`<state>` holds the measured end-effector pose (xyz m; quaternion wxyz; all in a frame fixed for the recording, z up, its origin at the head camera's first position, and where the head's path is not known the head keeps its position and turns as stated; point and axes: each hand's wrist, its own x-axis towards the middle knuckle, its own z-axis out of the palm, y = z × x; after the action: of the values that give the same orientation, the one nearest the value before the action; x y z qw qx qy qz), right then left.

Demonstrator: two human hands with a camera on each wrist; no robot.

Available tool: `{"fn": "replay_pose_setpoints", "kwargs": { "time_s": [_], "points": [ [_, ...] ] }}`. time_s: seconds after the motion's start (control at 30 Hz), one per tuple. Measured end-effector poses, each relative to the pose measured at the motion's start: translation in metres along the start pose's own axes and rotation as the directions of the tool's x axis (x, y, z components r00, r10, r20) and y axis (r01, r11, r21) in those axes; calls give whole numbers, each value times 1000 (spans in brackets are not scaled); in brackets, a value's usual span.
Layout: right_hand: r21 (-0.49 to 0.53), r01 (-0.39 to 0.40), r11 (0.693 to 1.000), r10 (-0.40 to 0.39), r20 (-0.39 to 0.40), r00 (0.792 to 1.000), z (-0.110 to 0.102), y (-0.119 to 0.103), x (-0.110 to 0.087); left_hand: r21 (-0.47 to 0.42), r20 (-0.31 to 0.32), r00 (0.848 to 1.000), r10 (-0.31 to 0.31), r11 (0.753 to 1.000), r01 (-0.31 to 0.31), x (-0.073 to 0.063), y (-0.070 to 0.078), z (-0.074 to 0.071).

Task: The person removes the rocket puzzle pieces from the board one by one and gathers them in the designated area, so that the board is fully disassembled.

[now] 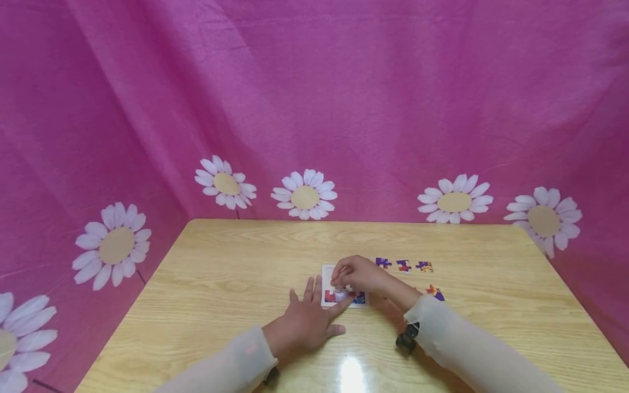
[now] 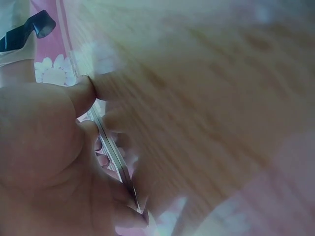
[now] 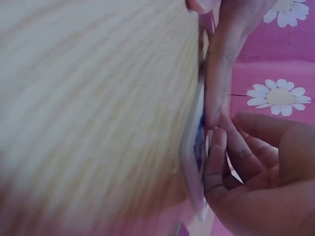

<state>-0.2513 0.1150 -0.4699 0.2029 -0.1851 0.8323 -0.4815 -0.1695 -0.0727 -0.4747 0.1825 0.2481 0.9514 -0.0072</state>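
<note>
A small white-bordered puzzle board (image 1: pixel 326 271) lies on the table, with colourful pieces along its near side. My left hand (image 1: pixel 306 323) lies spread with straight fingers; its index finger reaches across the board's near edge, and other fingertips touch its left side. Over the board, my right hand (image 1: pixel 362 274) bends down with thumb and fingers together, pinching a small pale puzzle piece (image 1: pixel 340 287) mostly covered by the fingertips. In the right wrist view, the board's edge (image 3: pixel 189 162) shows side-on beside the curled fingers, close to the left index finger.
Right of the board lie loose puzzle pieces: one purple (image 1: pixel 383 263), one red and purple (image 1: pixel 404 266), one orange and purple (image 1: pixel 425 267). Another orange piece (image 1: pixel 434 292) sits by the right forearm. A pink flowered cloth (image 1: pixel 373 109) hangs behind the wooden table (image 1: pixel 221 273).
</note>
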Motion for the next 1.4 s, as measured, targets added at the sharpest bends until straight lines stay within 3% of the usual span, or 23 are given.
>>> {"fn": "replay_pose_setpoints", "kwargs": {
  "time_s": [0.2, 0.8, 1.07, 1.4],
  "points": [
    [-8, -24, 1000, 25, 91, 996, 1, -4, 4, 34, 7, 1000, -2, 999, 2, 2, 2, -1],
    [93, -66, 993, 46, 199, 979, -8, -1, 9, 51, 35, 999, -19, 999, 17, 1, 3, -5],
    [122, -70, 990, 42, 215, 976, -9, -6, 8, 40, 36, 999, -16, 999, 15, 2, 2, -4],
    [59, -73, 996, 61, 184, 981, -6, -9, 12, 35, 37, 999, -21, 999, 20, 1, 4, -6]
  ]
}}
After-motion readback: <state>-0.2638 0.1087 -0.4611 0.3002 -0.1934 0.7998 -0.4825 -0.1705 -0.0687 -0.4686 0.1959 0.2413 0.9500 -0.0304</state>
